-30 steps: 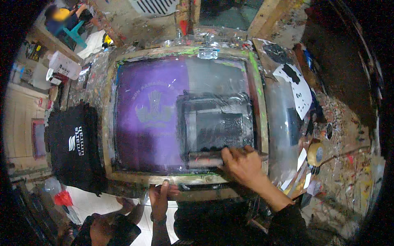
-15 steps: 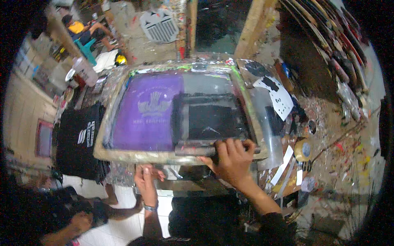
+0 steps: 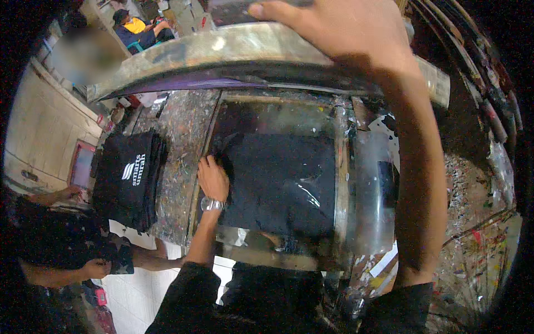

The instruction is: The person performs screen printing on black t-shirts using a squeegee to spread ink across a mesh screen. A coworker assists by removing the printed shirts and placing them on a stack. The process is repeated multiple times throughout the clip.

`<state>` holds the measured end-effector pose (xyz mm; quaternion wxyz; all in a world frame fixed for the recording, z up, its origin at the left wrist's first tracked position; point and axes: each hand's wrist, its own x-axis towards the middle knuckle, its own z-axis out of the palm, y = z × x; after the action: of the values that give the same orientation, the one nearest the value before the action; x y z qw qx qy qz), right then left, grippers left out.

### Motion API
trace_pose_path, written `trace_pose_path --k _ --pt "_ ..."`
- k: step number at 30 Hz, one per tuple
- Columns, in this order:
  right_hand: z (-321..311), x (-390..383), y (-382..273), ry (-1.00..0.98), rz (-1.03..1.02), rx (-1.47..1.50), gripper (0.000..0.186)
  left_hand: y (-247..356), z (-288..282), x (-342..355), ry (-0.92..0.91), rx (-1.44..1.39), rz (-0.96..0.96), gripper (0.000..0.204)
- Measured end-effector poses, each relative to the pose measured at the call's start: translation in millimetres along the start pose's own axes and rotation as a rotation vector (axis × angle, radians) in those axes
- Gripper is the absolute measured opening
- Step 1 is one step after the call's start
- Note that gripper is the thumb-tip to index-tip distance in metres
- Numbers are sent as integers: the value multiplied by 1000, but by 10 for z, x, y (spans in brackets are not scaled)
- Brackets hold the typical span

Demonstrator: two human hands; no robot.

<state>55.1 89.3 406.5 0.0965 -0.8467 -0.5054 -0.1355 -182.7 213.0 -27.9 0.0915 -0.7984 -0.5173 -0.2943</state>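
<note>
My right hand (image 3: 356, 33) is raised at the top, gripping the near rim of a wooden-edged screen printing frame (image 3: 222, 53), its thumb stretched along the rim. The frame is tilted up, and a strip of its purple mesh shows underneath. Part of a dark squeegee (image 3: 233, 12) lies by the thumb; whether the hidden fingers also hold it, I cannot tell. Below, a black cloth piece (image 3: 272, 183) lies flat on the printing board, with a shiny crease at its right. My left hand (image 3: 213, 179) touches down at its left edge, fingers extended and slightly apart.
A stack of black printed cloth items (image 3: 125, 189) sits on the table's left side. A clear plastic sheet (image 3: 370, 195) curves over its right side. A co-worker's hand (image 3: 97, 268) is at lower left, and a seated person (image 3: 139, 30) is farther back.
The screen frame has been lifted from flat to tilted, uncovering the black cloth. My right hand rose with it. My left hand moved from below the frame's near edge onto the cloth's left edge.
</note>
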Motion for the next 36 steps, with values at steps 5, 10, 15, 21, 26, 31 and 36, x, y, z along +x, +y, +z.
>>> trace_pose_path --k 5,10,15,21,26,31,36 --pt "81 480 138 121 -122 34 78 -200 -882 260 122 -6 63 13" --pt "29 885 254 79 32 -64 84 -1899 -2094 1007 -52 319 -67 29" --pt "199 1225 496 285 -211 202 96 -3337 -2686 1197 26 698 -51 45" --pt "66 1365 624 178 -127 165 97 -1025 -1717 506 -145 -67 151 36" --pt "102 1408 580 206 -89 137 98 162 -1011 -998 -438 -446 114 54" --pt "174 1763 818 227 -181 163 90 630 -749 -1268 -419 -363 81 58" --pt "163 2068 1147 68 -45 169 99 -67 -887 -799 -607 -826 103 40"
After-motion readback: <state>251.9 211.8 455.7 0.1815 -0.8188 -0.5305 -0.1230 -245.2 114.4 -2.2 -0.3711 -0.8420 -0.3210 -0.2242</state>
